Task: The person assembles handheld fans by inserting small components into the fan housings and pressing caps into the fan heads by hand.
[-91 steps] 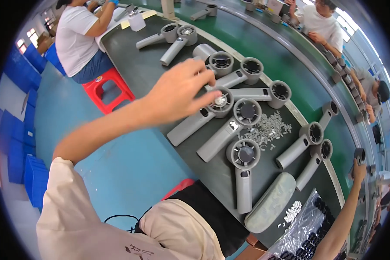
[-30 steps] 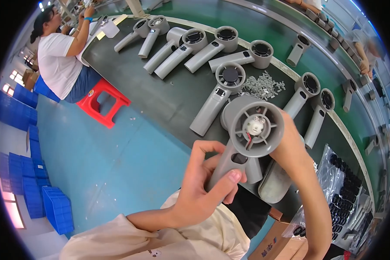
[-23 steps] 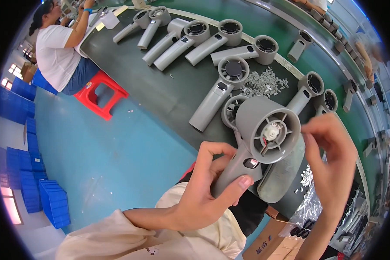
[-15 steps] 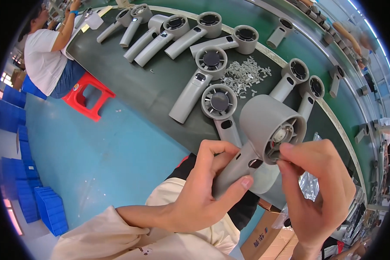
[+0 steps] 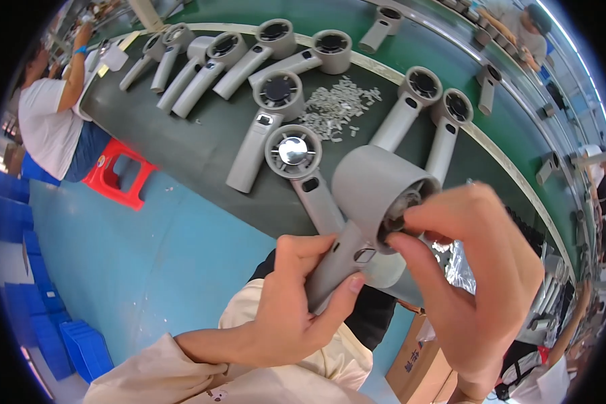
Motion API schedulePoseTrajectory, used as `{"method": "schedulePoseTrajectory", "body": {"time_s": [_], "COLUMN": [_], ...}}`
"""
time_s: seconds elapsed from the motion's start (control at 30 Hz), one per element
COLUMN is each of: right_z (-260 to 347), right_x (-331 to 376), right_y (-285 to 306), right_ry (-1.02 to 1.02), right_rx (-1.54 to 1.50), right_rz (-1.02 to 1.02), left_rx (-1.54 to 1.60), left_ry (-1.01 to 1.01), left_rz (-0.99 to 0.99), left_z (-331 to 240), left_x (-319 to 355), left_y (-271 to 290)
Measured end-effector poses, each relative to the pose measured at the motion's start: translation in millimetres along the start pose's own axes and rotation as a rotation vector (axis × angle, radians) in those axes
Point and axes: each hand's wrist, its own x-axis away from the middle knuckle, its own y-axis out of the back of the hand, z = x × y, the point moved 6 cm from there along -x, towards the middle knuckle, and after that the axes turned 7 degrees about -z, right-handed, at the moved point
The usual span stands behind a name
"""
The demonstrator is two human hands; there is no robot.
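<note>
many: grey housings lie in rows on the dark desk (image 5: 202, 145); blue floor, red stool (image 5: 118, 175) by its left edge.
held housing (image 5: 367, 209): above the near edge, handle down-left, round head up-right.
left hand (image 5: 296, 303): grip wrapped round the handle.
right hand (image 5: 471, 283): fingertips pinched at the head's opening.

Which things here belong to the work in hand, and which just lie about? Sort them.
In hand:
- grey dryer housing
- left hand, gripping its handle
- right hand, fingers at its open barrel

Lying about:
- other housings on the dark belt
- pile of small pale parts
- red stool
- blue crates
</note>
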Motion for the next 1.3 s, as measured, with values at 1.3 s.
{"method": "schedulePoseTrajectory", "body": {"time_s": [1.3], "right_z": [-196], "right_x": [90], "right_y": [61], "right_ry": [-0.680], "right_rx": [0.306], "right_rz": [0.053], "left_rx": [0.421], "left_ry": [0.617], "left_rz": [0.358], "left_z": [28], "left_x": [-5], "left_y": [-48]}}
